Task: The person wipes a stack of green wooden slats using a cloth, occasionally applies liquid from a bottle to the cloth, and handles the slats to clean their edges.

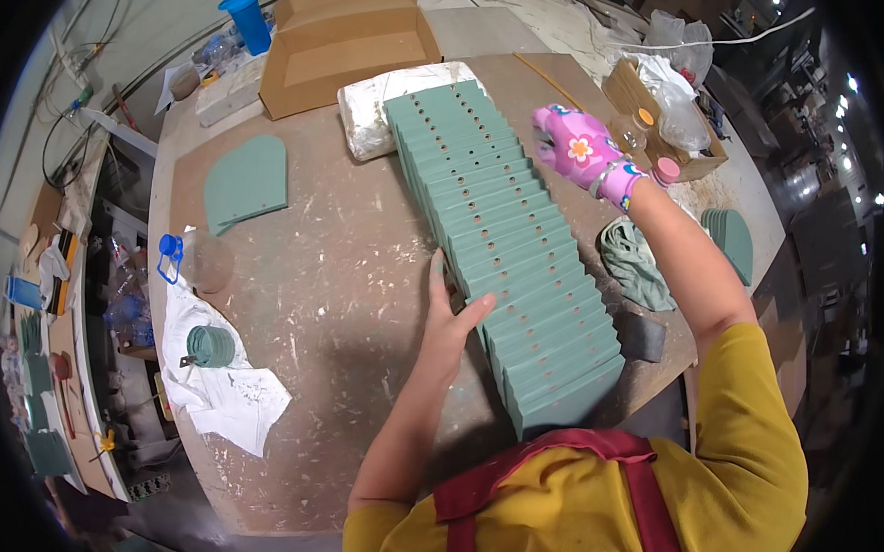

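- Wears a yellow shirt (561, 504) and a red apron (572, 442), nearest the camera in the head view.
- Lays the bare left hand (446, 323) against the left side of the long green stack (497, 220), with thumb over its top edges and fingers extended rather than clenched.
- Raises the gloved right hand (584, 154) beside the stack's far right side, with fingers curled; cannot tell if gripping something.
- Has the stack slanting across the table (345, 263), from the apron to a white bundle (365, 113).
- Has a grey block (641, 338) and a green cloth (635, 258) near the stack's right side, with right forearm hiding some tabletop beyond.
- Counting: over fifteen overlapping boards in the stack; one rounded board (251, 180), one blue-capped bottle (206, 261) and one green coil (213, 346) on the left; one small pile of rounded boards (727, 247) at the right edge.
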`<state>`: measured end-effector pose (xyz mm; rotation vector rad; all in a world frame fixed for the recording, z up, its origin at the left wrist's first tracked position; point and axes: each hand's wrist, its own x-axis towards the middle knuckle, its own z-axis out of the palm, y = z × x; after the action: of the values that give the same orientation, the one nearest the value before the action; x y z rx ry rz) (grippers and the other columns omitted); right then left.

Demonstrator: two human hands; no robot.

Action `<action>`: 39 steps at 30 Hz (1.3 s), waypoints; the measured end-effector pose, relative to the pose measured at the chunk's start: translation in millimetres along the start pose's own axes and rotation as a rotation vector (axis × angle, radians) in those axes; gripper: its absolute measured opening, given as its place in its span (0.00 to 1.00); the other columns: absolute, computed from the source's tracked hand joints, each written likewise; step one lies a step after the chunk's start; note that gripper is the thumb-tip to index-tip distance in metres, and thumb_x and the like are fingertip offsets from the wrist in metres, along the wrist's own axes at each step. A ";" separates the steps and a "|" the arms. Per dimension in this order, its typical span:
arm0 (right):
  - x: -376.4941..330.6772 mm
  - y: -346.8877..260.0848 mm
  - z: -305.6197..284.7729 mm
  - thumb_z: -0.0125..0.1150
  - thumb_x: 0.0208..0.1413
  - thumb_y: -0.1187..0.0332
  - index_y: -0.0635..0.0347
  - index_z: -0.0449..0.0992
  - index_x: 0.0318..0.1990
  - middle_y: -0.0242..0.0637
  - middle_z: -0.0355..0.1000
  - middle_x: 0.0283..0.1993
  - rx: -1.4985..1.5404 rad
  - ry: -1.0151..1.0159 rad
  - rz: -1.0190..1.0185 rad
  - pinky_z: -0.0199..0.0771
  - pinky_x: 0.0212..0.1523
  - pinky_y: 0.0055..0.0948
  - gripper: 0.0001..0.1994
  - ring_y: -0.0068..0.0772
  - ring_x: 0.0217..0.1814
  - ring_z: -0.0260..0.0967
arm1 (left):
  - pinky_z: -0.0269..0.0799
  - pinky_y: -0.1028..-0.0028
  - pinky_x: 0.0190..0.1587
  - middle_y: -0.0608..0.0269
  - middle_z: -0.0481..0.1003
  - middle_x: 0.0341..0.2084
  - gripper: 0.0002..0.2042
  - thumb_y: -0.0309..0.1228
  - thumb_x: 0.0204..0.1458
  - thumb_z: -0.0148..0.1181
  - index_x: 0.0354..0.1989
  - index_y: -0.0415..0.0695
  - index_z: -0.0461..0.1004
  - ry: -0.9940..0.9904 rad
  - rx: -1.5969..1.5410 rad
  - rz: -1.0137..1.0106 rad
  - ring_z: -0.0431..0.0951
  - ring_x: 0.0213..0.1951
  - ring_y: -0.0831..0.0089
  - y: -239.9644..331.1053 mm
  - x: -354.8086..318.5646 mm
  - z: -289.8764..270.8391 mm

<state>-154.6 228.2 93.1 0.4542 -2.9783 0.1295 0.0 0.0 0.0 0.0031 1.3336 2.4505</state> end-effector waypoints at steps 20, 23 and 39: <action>-0.4 -17.1 -6.3 0.54 0.56 0.58 0.63 0.71 0.47 0.40 0.73 0.40 0.612 0.193 0.024 0.71 0.44 0.31 0.18 0.35 0.41 0.73 | 0.46 0.64 0.65 0.48 0.50 0.64 0.46 0.36 0.48 0.63 0.68 0.40 0.35 0.010 0.305 0.057 0.52 0.65 0.59 42.0 105.8 -47.1; 24.6 -63.6 3.8 0.52 0.57 0.58 0.62 0.71 0.47 0.46 0.72 0.42 0.498 0.249 -0.210 0.71 0.46 0.36 0.17 0.42 0.42 0.73 | 0.50 0.66 0.64 0.49 0.54 0.62 0.47 0.34 0.47 0.64 0.68 0.40 0.36 0.018 0.262 0.033 0.56 0.63 0.61 43.2 116.3 -28.9; 53.0 -89.8 31.3 0.53 0.55 0.61 0.60 0.69 0.39 0.49 0.69 0.34 0.263 0.183 -0.349 0.70 0.39 0.43 0.12 0.52 0.36 0.69 | 0.58 0.64 0.60 0.47 0.56 0.59 0.45 0.28 0.46 0.62 0.67 0.39 0.35 -0.035 0.002 0.127 0.60 0.60 0.60 35.5 118.3 -16.1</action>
<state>-181.2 124.1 75.4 0.9272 -2.6631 0.4998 -124.5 5.2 0.7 0.1342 1.3600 2.5406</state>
